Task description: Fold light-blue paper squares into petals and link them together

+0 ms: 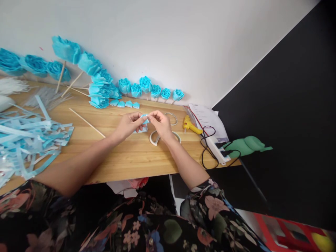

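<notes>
Both my hands meet over the middle of the wooden table (126, 157). My left hand (128, 124) and my right hand (161, 122) pinch a small light-blue paper piece (144, 119) between their fingertips, a little above the tabletop. Under my right hand lies a white tape roll (153, 138). Behind it rests a thin clear ring (173, 117). A few small folded blue petals (124, 104) lie in a row just beyond my hands.
Finished blue paper roses on sticks (147, 85) lean on the white wall. A heap of blue paper strips (28, 136) covers the left. A loose wooden stick (86, 122) lies nearby. At the right sit a yellow glue gun (190, 125), papers (207, 117), a power strip with black cables (214, 147).
</notes>
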`<action>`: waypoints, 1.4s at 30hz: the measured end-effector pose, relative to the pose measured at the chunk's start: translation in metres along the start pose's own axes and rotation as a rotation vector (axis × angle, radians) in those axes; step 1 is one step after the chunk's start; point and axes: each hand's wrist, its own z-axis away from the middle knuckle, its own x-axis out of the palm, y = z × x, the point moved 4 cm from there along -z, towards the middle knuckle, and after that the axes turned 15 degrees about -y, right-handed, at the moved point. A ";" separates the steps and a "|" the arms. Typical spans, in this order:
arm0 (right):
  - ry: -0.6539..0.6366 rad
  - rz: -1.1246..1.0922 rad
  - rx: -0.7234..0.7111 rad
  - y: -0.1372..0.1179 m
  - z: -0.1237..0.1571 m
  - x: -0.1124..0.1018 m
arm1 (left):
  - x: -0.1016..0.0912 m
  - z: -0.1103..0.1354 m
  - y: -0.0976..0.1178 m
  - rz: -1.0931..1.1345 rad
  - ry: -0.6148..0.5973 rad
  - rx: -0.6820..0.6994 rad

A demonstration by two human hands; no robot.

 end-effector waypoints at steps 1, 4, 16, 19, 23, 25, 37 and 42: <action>0.012 0.006 -0.008 -0.001 0.001 0.001 | 0.000 0.000 -0.001 -0.005 0.003 -0.004; 0.058 0.046 -0.034 -0.006 0.003 0.003 | -0.001 -0.002 -0.005 -0.019 0.024 -0.026; -0.026 -0.121 -0.032 -0.006 0.000 0.003 | -0.005 0.002 0.004 0.056 0.114 -0.031; -0.069 -0.098 -0.010 -0.007 0.001 0.003 | -0.006 0.001 0.005 0.075 0.115 -0.034; -0.077 -0.062 0.002 -0.005 0.001 0.001 | -0.006 0.001 0.005 0.058 0.098 -0.045; -0.072 -0.041 -0.001 -0.004 0.001 0.000 | -0.006 0.001 0.005 0.055 0.098 -0.044; 0.203 0.047 -0.024 -0.014 -0.001 -0.043 | -0.014 0.000 0.000 -0.027 0.156 -0.018; 0.184 0.183 0.008 -0.017 0.009 -0.073 | -0.012 0.001 0.002 -0.038 0.146 -0.016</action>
